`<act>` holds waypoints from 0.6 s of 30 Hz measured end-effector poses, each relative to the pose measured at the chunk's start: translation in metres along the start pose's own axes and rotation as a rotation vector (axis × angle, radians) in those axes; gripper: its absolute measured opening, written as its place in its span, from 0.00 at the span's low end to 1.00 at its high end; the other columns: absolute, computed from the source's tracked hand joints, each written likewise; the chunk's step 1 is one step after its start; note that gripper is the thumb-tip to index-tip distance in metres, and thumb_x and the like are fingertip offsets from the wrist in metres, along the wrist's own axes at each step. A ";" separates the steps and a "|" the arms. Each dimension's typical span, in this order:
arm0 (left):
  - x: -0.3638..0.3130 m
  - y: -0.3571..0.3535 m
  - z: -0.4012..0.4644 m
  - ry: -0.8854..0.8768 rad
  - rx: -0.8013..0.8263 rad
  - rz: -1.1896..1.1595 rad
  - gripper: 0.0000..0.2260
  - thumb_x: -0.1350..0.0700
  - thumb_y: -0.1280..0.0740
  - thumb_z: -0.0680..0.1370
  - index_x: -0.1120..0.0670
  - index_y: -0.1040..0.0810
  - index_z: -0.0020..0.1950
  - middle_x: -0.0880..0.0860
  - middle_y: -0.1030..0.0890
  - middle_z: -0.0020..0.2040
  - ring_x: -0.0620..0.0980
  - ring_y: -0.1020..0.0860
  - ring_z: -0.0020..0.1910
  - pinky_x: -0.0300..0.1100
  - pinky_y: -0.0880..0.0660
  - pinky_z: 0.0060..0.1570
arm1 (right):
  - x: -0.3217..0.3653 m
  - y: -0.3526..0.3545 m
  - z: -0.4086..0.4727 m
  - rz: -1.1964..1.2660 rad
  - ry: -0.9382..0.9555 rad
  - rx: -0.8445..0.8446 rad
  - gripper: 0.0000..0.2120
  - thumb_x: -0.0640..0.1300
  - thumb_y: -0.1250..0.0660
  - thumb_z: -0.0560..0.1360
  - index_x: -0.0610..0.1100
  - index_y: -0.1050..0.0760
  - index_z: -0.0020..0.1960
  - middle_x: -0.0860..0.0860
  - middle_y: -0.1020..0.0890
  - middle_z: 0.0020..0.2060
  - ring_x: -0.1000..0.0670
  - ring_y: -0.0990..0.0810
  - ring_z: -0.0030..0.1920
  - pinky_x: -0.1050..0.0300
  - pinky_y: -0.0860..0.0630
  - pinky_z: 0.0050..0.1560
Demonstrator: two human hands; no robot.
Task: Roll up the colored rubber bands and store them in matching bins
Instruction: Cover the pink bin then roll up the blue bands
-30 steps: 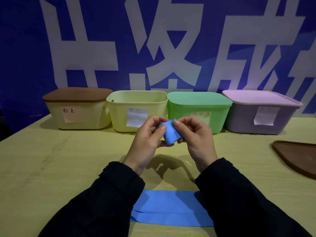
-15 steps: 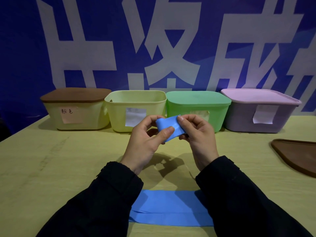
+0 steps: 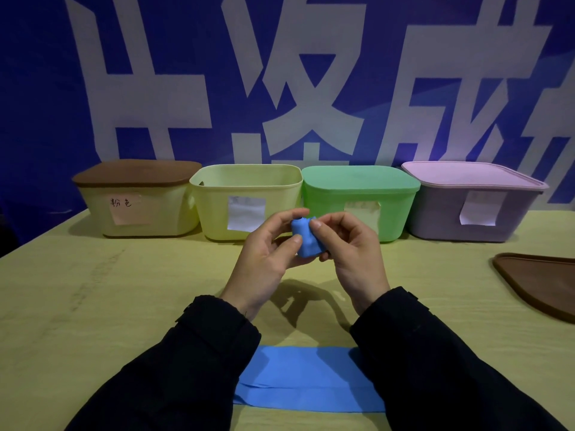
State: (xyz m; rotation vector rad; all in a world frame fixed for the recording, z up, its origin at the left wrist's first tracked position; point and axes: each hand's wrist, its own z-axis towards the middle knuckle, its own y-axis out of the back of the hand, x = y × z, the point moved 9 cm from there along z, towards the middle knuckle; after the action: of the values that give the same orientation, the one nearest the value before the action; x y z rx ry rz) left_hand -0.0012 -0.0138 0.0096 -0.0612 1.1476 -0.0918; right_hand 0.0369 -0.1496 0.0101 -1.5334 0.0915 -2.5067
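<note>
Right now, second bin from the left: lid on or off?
Off. The pale yellow bin shows an open rim and inner wall, while the other three bins carry lids. A loose brown lid lies at the table's right edge.

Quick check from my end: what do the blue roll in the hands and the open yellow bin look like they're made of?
Blue roll: looks like thin matte rubber or latex sheet; it bunches and wrinkles softly where the left hand and right hand pinch it. Open yellow bin: apparently moulded plastic with a smooth, slightly satin finish, a rounded rim and thin, even walls.
</note>
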 end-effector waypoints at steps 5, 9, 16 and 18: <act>-0.002 0.013 0.000 -0.016 -0.124 0.033 0.10 0.64 0.31 0.80 0.55 0.22 0.59 0.54 0.18 0.58 0.54 0.15 0.51 0.48 0.17 0.48 | 0.000 -0.011 -0.003 0.061 -0.027 0.102 0.02 0.34 0.31 0.77 0.38 0.21 0.49 0.50 0.18 0.36 0.55 0.22 0.36 0.63 0.25 0.36; -0.001 0.014 0.002 -0.008 -0.128 0.040 0.10 0.62 0.32 0.81 0.53 0.23 0.62 0.53 0.18 0.59 0.54 0.16 0.54 0.48 0.17 0.48 | 0.005 -0.009 -0.003 0.054 0.016 0.079 0.04 0.33 0.29 0.75 0.37 0.20 0.49 0.50 0.17 0.35 0.56 0.21 0.36 0.64 0.25 0.38; 0.000 0.015 0.004 0.000 -0.110 0.074 0.09 0.62 0.32 0.81 0.53 0.20 0.60 0.52 0.17 0.57 0.54 0.16 0.54 0.48 0.18 0.52 | 0.020 -0.001 -0.008 -0.143 0.183 -0.024 0.04 0.34 0.26 0.73 0.41 0.17 0.46 0.53 0.15 0.37 0.56 0.18 0.38 0.64 0.23 0.41; 0.001 0.014 0.004 0.013 -0.101 0.042 0.09 0.62 0.33 0.81 0.55 0.21 0.61 0.55 0.18 0.59 0.57 0.16 0.55 0.49 0.17 0.51 | 0.025 0.000 -0.010 -0.211 0.245 -0.046 0.05 0.35 0.25 0.73 0.42 0.16 0.47 0.50 0.15 0.40 0.53 0.17 0.40 0.61 0.22 0.43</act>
State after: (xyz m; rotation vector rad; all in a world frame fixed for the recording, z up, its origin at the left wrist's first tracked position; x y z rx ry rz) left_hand 0.0031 -0.0002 0.0088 -0.1261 1.1657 0.0034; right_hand 0.0170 -0.1549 0.0272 -1.3055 0.0243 -2.8688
